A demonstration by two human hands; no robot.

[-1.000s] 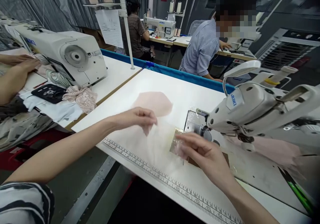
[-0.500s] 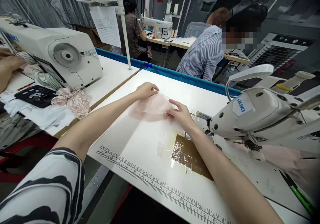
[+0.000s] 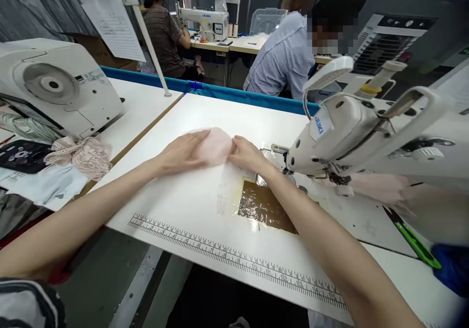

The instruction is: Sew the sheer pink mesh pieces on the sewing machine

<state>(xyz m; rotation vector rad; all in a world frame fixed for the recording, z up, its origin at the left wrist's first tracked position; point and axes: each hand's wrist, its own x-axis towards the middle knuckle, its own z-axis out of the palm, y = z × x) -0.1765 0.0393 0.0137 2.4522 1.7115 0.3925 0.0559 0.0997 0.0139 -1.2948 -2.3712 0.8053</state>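
A pale pink, thin piece of fabric (image 3: pixel 216 146), rounded in outline, lies on the white table between my hands. My left hand (image 3: pixel 183 153) rests flat against its left side, fingers stretched out and the thumb apart. At the fabric's right edge, my right hand (image 3: pixel 246 153) pinches it between thumb and fingers. Just right of that hand stands the head of a white sewing machine (image 3: pixel 318 125), with its needle area beside my right wrist. A brown taped patch (image 3: pixel 266 205) lies under my right forearm.
A ruler scale (image 3: pixel 234 259) runs along the table's front edge. Green-handled snips (image 3: pixel 417 245) and more pink fabric (image 3: pixel 381 189) lie to the right. Another sewing machine (image 3: pixel 58 86) and lace (image 3: pixel 82 154) are at left. Two people sit beyond the blue cloth edge (image 3: pixel 234 96).
My left hand has come off the fabric's far edge, moved nearer and flattened out on its left side. My right hand keeps its pinch. The camera view has turned to the right.
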